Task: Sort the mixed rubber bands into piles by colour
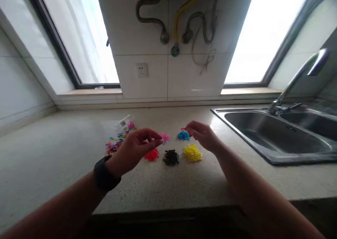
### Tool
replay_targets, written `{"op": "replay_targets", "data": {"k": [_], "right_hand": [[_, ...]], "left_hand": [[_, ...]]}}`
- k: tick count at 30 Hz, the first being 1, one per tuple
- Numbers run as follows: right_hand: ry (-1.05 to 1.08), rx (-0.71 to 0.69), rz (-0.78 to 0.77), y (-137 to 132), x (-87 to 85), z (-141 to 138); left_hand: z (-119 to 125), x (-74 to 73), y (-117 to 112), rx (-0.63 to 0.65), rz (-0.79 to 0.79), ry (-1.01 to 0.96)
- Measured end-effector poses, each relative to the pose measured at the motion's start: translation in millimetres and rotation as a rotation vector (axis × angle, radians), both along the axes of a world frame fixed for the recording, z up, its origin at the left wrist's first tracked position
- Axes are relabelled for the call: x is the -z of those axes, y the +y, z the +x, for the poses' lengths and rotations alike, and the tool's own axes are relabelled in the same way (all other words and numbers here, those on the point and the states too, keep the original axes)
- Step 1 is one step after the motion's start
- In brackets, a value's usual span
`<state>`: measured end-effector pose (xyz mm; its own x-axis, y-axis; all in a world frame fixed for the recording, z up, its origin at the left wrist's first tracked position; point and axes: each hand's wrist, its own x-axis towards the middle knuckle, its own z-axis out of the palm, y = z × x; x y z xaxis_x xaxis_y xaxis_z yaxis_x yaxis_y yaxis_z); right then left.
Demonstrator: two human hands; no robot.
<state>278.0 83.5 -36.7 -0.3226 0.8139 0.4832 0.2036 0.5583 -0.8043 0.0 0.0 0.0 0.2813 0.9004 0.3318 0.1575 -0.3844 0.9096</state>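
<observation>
Starting at the near edge of the worktop (pixel 147 193), we wear a dark watch (pixel 106 174) on the left wrist. The nearest row of piles holds, from left to right, the red pile (pixel 152 155), the black pile (pixel 171 157) and the yellow pile (pixel 192 153), set apart from one another.

Our left hand (pixel 131 148) is above the worktop, left of centre. Its thumb and index finger are together at the tips on a blue-green piece (pixel 163 141), located in front of the pink pile (pixel 165 137); the piece is too small for us to read its long axis.

Our right hand (pixel 202 134) has its fingers clamped on a red band (pixel 183 129) above the blue pile (pixel 183 136). The band's long axis runs left to right, near level; its free end points left.

Left of our left hand lies a mixed-colour pile (pixel 113 147). Beyond it is a clear bag (pixel 123 122). A socket (pixel 142 70) is on the far wall.
</observation>
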Motion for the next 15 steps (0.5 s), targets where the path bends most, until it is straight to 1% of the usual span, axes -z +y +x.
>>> {"op": "replay_targets", "data": {"k": [8,15], "right_hand": [[-0.007,0.02,-0.004,-5.0,-5.4,-1.5],[-0.007,0.023,-0.007,-4.0,-5.0,-0.8]], "left_hand": [[2.7,-0.4,0.3,-0.007,0.006,-0.021],[3.9,-2.7,-2.7,0.001,-0.014,-0.076]]}}
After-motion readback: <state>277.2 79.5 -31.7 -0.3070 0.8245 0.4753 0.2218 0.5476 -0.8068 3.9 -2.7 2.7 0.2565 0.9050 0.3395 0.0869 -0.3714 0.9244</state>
